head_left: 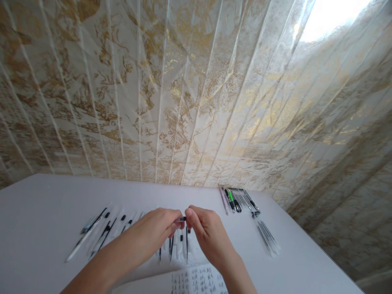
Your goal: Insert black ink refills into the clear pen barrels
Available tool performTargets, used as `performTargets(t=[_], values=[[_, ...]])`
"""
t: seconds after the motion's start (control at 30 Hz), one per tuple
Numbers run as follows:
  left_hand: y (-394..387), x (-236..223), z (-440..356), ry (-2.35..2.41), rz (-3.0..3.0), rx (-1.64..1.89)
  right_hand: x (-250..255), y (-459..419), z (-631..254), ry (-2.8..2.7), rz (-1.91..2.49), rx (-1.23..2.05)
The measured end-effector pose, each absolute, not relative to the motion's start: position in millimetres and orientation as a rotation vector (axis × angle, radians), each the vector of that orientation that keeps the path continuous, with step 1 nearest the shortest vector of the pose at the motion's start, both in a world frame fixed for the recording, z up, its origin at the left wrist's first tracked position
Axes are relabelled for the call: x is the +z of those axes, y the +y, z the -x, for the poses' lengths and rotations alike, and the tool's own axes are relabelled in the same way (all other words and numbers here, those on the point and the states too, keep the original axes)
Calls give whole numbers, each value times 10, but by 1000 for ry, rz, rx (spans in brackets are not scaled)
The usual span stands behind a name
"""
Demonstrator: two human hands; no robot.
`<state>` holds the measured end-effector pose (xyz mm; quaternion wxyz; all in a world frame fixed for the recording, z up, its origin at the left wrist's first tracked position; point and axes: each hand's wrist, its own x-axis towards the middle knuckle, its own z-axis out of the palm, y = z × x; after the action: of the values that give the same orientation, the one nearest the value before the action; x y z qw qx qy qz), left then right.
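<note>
My left hand point(159, 228) and my right hand point(206, 230) meet fingertip to fingertip above a white table point(39, 212). Between them they pinch a small clear pen part with a black end point(181, 219). Under the hands lies a row of several pen barrels and black refills point(179, 245). More loose pen parts point(101, 232) are spread out to the left of my left hand.
A group of whole pens point(237, 200), one with green on it, lies at the back right with clear refills point(266, 237) below it. A sheet with handwritten characters point(199, 281) sits at the near edge. A gold-patterned panel wall point(196, 90) rises behind the table.
</note>
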<state>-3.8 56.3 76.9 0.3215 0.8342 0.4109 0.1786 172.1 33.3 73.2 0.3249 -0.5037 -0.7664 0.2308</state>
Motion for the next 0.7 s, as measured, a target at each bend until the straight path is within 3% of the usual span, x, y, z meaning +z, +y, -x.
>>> performTargets(t=[0.7], values=[[577,692,-24,1192,-2160,567,617,373,-1604,-1856,1356,749]])
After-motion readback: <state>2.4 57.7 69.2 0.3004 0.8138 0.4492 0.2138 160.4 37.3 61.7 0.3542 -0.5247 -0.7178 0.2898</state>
